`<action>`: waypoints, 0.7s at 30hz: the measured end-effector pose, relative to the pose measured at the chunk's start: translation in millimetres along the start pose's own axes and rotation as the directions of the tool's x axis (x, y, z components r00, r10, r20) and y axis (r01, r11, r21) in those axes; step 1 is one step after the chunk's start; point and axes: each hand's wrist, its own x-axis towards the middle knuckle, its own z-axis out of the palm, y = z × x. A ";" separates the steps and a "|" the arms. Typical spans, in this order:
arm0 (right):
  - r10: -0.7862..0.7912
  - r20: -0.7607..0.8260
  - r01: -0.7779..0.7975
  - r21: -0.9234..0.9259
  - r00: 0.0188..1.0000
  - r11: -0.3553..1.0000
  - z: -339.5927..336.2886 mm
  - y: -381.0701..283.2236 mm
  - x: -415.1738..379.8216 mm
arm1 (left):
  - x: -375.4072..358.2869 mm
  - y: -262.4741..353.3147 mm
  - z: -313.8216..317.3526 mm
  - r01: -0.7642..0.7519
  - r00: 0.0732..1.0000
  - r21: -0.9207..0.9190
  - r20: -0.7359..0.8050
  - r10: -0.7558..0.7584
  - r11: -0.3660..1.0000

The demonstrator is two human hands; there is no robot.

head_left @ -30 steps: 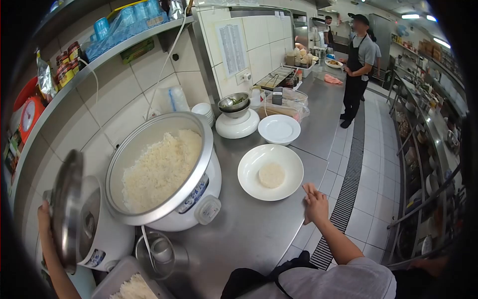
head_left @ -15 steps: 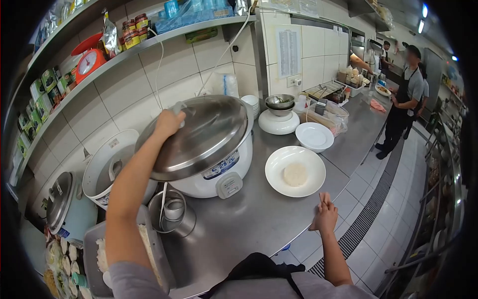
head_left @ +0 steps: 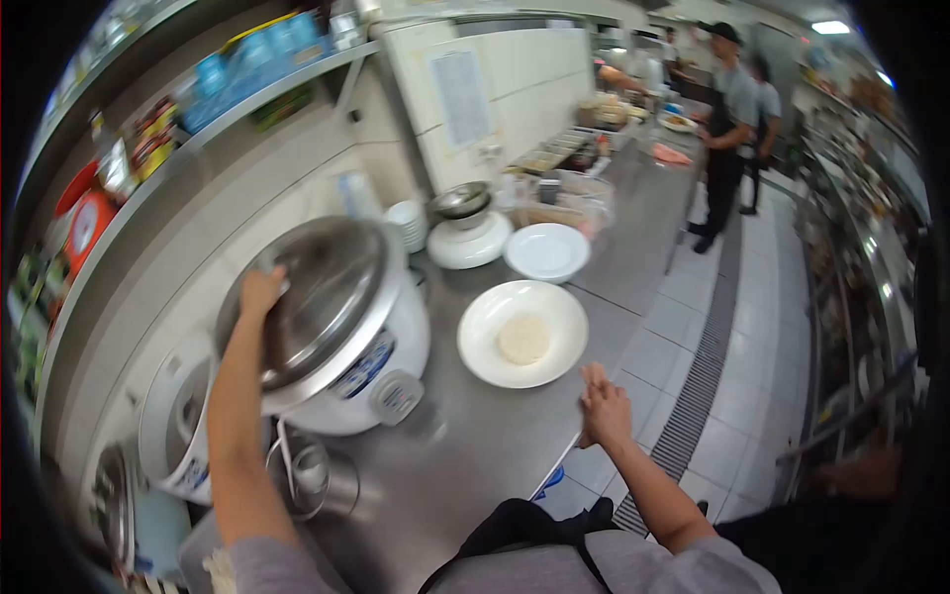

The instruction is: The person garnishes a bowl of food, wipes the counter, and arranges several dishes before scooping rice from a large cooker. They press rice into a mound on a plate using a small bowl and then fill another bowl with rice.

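Observation:
My left hand [head_left: 259, 293] rests on the steel lid [head_left: 317, 292] that sits on top of the large white rice cooker [head_left: 371, 356] on the steel counter [head_left: 465, 455]. A white bowl [head_left: 490, 361] holding a round mound of rice [head_left: 523, 339] stands just right of the cooker. Beyond the counter's front edge, near that bowl, my right hand [head_left: 604, 408] hovers with its fingers loosely together and nothing in it.
An empty white bowl [head_left: 546, 251] and a scale carrying a steel bowl [head_left: 463, 201] stand further along the counter. A steel cup [head_left: 309, 473] and another cooker [head_left: 178, 426] lie to the left. Two people stand at the far end of the aisle [head_left: 730, 109]. Shelves run above.
A second ago my left hand held the lid away at the left and the cooker stood uncovered with rice showing. The lid now covers the cooker. My right hand has stayed by the counter edge.

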 end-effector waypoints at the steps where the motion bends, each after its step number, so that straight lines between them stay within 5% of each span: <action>1: 0.130 0.278 -0.150 0.052 0.952 0.987 -3.6 -6.9 4.1 | -6.0 6.5 -5.6 -0.016 1.000 -0.014 -0.006 0.016 1.000; 2: 0.236 0.515 -0.319 0.076 0.824 0.945 -6.8 -8.4 13.4 | 0.9 2.0 -3.6 -0.051 0.999 0.020 0.015 0.051 0.998; 3: -0.130 0.356 0.060 0.200 0.926 0.978 27.3 1.9 -6.5 | 15.6 -12.0 7.9 -0.078 0.997 0.019 -0.018 0.078 0.997; 4: -0.244 0.410 0.135 0.276 0.879 0.952 29.7 -17.1 -17.0 | 41.5 -37.7 24.5 -0.107 0.994 -0.063 0.014 0.108 0.992; 5: -0.127 0.568 -0.030 0.259 0.813 0.965 -40.6 -70.3 -9.2 | 55.5 -53.7 32.1 -0.092 0.993 -0.084 0.068 0.097 0.992; 7: -0.636 0.199 0.450 0.554 0.745 0.701 1.5 -87.2 -45.9 | 42.1 -40.8 25.6 -0.057 0.996 -0.272 0.052 0.074 0.961; 9: -0.769 0.054 0.555 0.660 0.637 0.506 25.9 -106.3 -60.5 | 33.7 -36.2 24.1 -0.067 0.997 -0.309 0.016 0.076 0.949; 12: -0.835 0.137 0.549 0.696 0.533 0.464 33.8 -113.6 -57.2 | 6.0 -14.0 17.8 -0.145 0.970 -0.106 -0.209 0.121 0.984; 15: -0.836 0.005 0.709 0.528 0.548 0.468 14.4 -82.5 -39.2 | 12.8 -22.0 24.5 -0.046 0.985 -0.085 -0.168 0.031 0.995; 17: -0.726 0.102 0.607 0.477 0.680 0.636 14.9 -37.6 -16.7 | 12.1 -22.1 26.4 -0.099 0.949 -0.140 -0.311 0.051 0.985; 19: -0.408 0.132 0.334 0.379 0.903 0.863 14.2 28.2 -2.8 | 8.0 -15.6 24.1 -0.162 0.893 -0.183 -0.445 0.065 0.970; 21: 0.043 0.331 -0.138 0.270 0.943 0.953 -50.4 68.4 21.3 | 2.2 1.6 8.0 -0.240 0.754 -0.015 -0.633 0.176 0.971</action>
